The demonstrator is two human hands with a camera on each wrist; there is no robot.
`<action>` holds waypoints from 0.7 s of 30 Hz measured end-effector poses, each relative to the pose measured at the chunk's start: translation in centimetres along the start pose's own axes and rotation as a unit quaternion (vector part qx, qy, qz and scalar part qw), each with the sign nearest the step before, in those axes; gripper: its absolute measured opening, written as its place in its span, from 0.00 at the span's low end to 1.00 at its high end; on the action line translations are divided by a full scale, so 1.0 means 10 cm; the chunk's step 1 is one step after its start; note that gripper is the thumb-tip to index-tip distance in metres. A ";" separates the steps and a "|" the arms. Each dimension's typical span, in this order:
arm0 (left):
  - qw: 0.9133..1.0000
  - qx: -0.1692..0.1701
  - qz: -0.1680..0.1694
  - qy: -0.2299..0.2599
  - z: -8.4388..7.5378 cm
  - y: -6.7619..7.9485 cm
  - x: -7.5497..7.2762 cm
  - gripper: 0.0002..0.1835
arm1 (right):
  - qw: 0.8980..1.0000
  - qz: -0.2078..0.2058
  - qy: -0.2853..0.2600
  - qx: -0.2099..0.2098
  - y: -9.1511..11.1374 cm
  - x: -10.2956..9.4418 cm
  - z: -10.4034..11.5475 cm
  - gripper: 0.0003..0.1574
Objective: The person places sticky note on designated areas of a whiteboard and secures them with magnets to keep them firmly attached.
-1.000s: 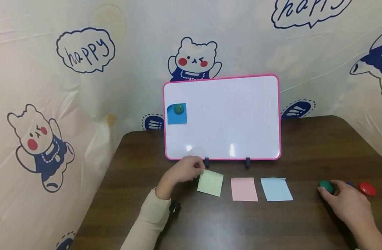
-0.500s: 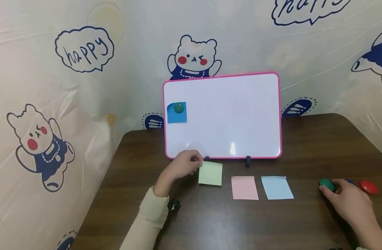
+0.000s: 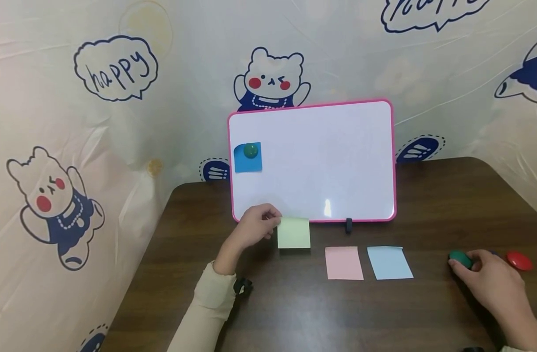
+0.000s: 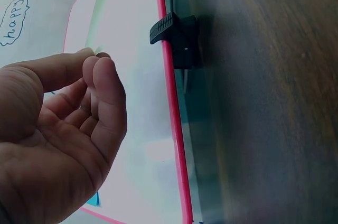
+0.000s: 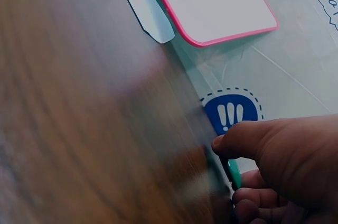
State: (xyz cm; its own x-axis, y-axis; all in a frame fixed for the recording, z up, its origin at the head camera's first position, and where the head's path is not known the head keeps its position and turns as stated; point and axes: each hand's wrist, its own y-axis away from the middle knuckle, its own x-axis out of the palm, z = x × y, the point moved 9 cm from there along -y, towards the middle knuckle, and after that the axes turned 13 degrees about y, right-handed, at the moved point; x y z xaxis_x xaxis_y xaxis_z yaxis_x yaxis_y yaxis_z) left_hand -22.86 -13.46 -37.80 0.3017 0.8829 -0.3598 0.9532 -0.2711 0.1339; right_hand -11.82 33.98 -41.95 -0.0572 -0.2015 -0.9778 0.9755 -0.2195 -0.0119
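- Pinching the green note (image 3: 293,233) at its upper-left corner: left hand (image 3: 255,226), before the whiteboard (image 3: 323,161).
- Gripping a green magnet (image 3: 459,259): right hand (image 3: 492,281), near a red magnet (image 3: 520,260).
- Lying between the hands: pink note (image 3: 344,263), pale-blue note (image 3: 390,263).

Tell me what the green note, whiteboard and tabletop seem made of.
Green note: probably paper, matte; a thin sheet with no shine.
Whiteboard: glossy coated panel, likely, given the bright reflection; core unclear.
Tabletop: wood or wood-look laminate, satin; brown grain, soft sheen.
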 end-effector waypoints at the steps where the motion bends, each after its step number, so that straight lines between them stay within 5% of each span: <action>1: 1.000 0.001 -0.002 0.002 0.00 0.00 -0.01 0.05 | 1.000 0.002 -0.001 0.002 0.00 0.00 0.00 0.35; 21: 0.998 0.019 -0.049 0.041 -0.06 -0.04 -0.09 0.05 | 1.000 0.012 -0.003 0.005 -0.03 0.01 -0.04 0.36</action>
State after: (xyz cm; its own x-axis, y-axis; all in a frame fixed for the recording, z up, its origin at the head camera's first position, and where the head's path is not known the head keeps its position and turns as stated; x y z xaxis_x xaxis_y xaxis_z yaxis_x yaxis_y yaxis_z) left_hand -23.46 -13.87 -36.97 0.2062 0.9338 -0.2924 0.9785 -0.1952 0.0668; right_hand -12.04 34.39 -42.09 -0.0348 -0.2128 -0.9765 0.9745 -0.2239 0.0141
